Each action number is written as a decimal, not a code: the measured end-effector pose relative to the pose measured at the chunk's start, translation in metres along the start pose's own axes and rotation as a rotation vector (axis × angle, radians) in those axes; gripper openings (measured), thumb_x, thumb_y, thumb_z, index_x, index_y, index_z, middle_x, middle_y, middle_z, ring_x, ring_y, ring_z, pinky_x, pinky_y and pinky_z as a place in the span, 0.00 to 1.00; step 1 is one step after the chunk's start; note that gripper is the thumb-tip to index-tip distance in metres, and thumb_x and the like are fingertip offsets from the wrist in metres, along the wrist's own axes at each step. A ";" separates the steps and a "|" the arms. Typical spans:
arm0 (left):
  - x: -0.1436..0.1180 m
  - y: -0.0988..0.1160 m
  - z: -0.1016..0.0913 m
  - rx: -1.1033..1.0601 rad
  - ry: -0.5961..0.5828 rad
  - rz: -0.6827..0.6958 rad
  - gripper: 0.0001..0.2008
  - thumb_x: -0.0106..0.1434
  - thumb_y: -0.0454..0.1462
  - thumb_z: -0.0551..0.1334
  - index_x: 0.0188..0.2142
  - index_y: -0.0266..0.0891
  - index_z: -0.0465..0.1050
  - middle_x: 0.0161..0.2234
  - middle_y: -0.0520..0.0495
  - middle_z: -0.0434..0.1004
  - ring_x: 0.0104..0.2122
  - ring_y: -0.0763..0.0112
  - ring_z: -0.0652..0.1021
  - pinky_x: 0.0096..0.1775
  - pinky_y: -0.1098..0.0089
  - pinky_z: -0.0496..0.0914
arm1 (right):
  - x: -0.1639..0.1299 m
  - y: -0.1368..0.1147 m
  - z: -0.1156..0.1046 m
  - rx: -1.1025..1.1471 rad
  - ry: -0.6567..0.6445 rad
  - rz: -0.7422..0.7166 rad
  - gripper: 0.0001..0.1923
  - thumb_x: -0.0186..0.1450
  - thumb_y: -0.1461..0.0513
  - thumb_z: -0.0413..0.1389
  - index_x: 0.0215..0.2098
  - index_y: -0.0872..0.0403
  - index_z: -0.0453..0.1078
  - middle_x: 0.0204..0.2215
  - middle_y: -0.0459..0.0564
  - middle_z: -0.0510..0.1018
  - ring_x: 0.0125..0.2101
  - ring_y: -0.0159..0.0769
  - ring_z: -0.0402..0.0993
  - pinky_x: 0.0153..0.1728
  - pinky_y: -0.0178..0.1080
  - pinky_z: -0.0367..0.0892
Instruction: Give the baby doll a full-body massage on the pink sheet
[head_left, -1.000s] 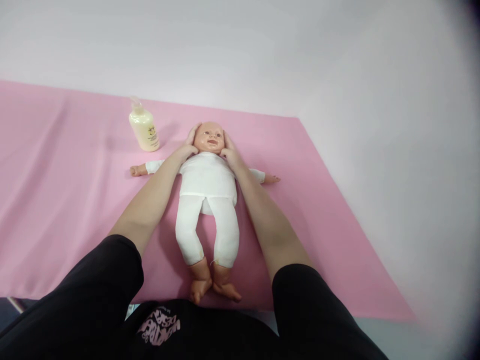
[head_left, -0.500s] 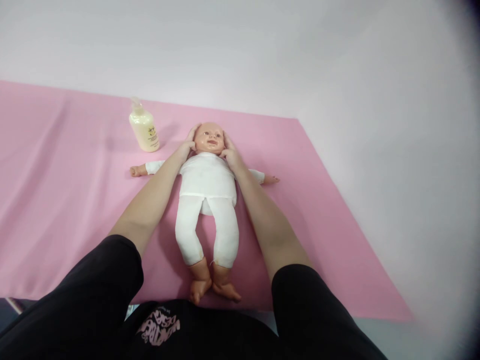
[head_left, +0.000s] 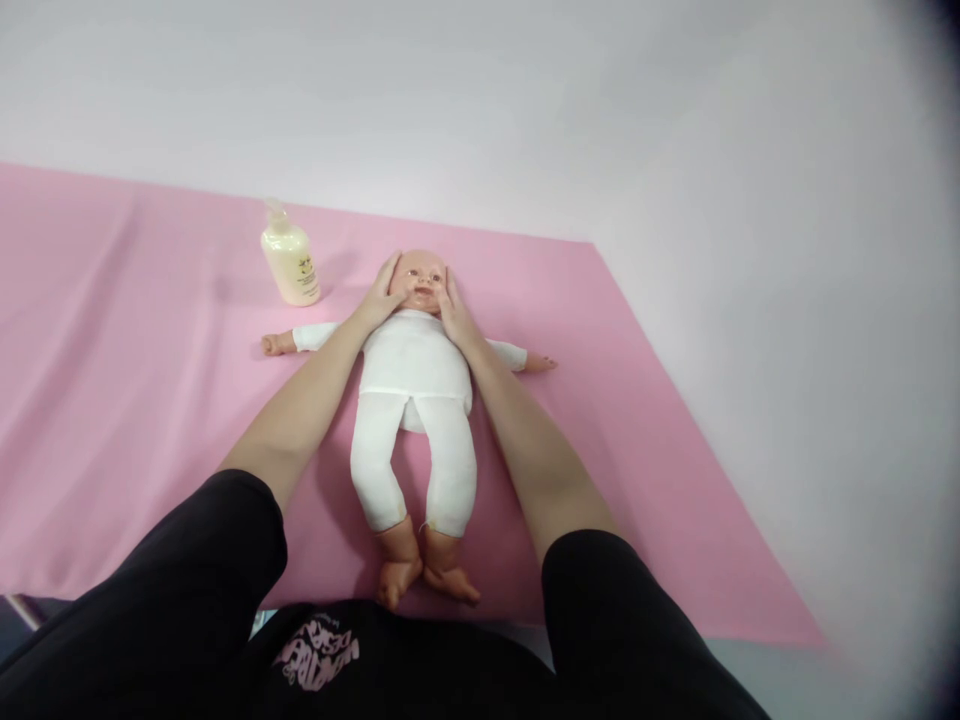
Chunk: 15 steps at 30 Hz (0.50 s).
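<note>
A pink sheet (head_left: 150, 400) is spread flat across the surface, wide enough that everything is kept on soft cloth. On it a baby doll (head_left: 416, 400) in a white suit is laid on its back, arms out to the sides and feet toward the person — placed so that the face is turned up and within reach of both arms. The left hand (head_left: 384, 292) is pressed flat against one cheek, the right hand (head_left: 450, 305) against the other; both are spread open with the fingers laid along the face, nothing gripped, the head steadied between them. A cream pump bottle (head_left: 289, 262) is stood upright just beside the doll's head, near the left hand — a small mark is seen on its front, too small to be read. Pale lettering on the black shirt (head_left: 319, 655) is seen upside down and cannot be made out.
</note>
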<state>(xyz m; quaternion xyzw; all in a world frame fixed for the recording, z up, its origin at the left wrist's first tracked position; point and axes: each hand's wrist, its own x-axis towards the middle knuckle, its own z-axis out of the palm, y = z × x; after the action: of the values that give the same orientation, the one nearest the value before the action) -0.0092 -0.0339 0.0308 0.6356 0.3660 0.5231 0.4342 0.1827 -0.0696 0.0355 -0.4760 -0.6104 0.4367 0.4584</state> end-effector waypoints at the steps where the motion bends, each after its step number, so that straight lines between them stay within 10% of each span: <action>1: 0.000 -0.002 -0.002 0.062 -0.015 0.030 0.52 0.59 0.58 0.73 0.74 0.37 0.59 0.78 0.35 0.49 0.77 0.48 0.51 0.76 0.60 0.44 | -0.002 0.000 0.000 -0.049 -0.004 -0.005 0.50 0.72 0.42 0.52 0.80 0.54 0.37 0.80 0.53 0.46 0.79 0.40 0.44 0.79 0.50 0.42; 10: 0.002 0.013 -0.001 -0.028 0.072 -0.005 0.43 0.64 0.63 0.66 0.69 0.42 0.66 0.75 0.38 0.59 0.76 0.51 0.57 0.75 0.58 0.50 | -0.010 -0.010 0.003 -0.165 0.038 -0.146 0.54 0.68 0.35 0.53 0.79 0.56 0.44 0.80 0.59 0.46 0.80 0.46 0.40 0.79 0.52 0.37; 15: 0.019 0.052 -0.037 -0.470 0.263 -0.166 0.38 0.74 0.66 0.42 0.64 0.44 0.69 0.70 0.40 0.68 0.70 0.51 0.70 0.66 0.53 0.68 | -0.026 -0.064 0.017 -0.239 0.060 -0.363 0.39 0.72 0.42 0.53 0.75 0.46 0.56 0.80 0.48 0.47 0.81 0.48 0.32 0.79 0.60 0.33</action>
<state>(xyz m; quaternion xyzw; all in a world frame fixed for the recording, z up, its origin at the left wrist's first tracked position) -0.0410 -0.0285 0.0887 0.4118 0.3387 0.6344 0.5597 0.1576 -0.1069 0.0907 -0.4218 -0.7197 0.2573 0.4878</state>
